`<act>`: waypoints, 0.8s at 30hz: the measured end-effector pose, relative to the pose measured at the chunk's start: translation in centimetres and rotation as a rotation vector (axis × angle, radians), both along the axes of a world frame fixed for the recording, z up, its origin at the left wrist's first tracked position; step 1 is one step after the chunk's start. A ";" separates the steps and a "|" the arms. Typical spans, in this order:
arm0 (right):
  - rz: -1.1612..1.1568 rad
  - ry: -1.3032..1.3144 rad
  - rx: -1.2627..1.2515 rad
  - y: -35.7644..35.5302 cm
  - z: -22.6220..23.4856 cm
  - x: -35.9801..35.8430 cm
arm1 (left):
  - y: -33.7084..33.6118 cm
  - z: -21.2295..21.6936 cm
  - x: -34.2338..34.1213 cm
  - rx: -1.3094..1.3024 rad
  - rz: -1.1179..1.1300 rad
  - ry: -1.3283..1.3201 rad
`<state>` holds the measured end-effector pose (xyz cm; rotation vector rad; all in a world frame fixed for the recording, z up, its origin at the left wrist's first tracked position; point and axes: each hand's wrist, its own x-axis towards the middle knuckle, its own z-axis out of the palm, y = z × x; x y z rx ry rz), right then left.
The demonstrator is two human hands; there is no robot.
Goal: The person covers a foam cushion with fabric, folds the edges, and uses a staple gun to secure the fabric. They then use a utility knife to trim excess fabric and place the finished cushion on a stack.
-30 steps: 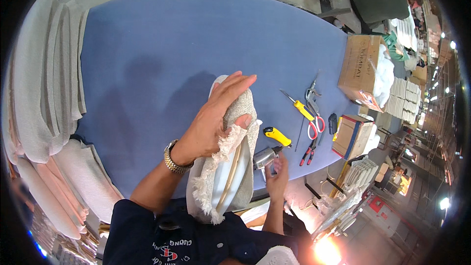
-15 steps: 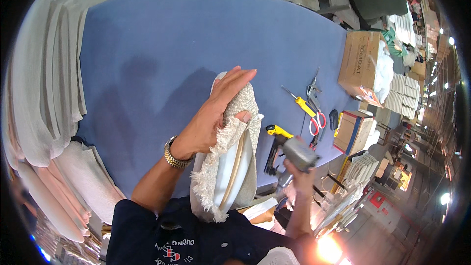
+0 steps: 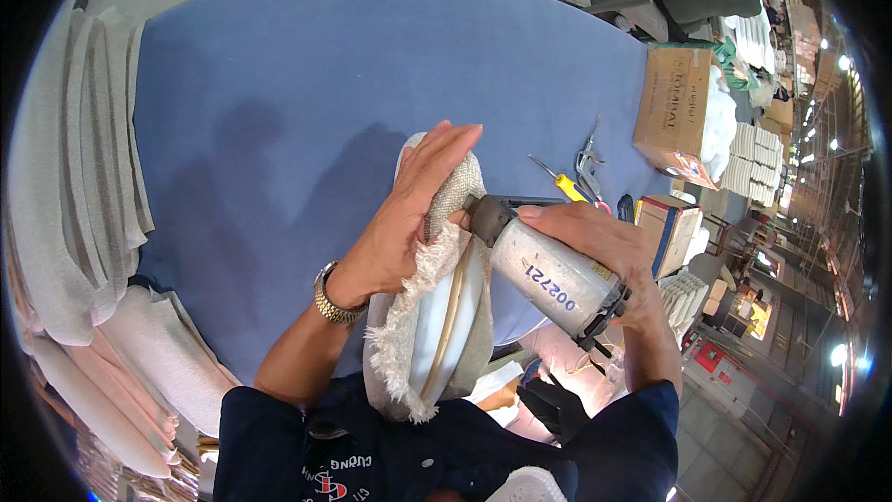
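We see the left hand (image 3: pixel 409 214) pressing frayed beige fabric (image 3: pixel 423 288) flat against an upright white cushion panel (image 3: pixel 446 316). The right hand (image 3: pixel 604 251) grips a grey pneumatic stapler (image 3: pixel 548 274), its nose touching the fabric edge. Behind lie a blue worktable (image 3: pixel 279 84), a yellow-handled screwdriver (image 3: pixel 562 184) and a cardboard box (image 3: pixel 674 102).

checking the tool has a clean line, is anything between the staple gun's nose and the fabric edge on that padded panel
Nothing visible. The staple gun in the right hand has its black nose right at the frayed fabric on the padded panel. The left hand presses the fabric just beside it, not across it.
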<state>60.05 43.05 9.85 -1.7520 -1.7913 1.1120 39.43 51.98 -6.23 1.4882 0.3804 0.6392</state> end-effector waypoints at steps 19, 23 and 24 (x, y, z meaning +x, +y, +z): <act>0.120 -0.048 -0.231 2.8 0.7 0.5 | -0.3 -1.2 0.9 -0.001 0.006 0.055; 0.133 0.016 -0.359 5.0 0.4 0.6 | 0.2 -1.5 0.7 -0.030 0.029 0.035; 0.127 0.033 -0.340 5.0 0.2 0.6 | 0.4 -1.3 0.4 -0.039 0.040 0.019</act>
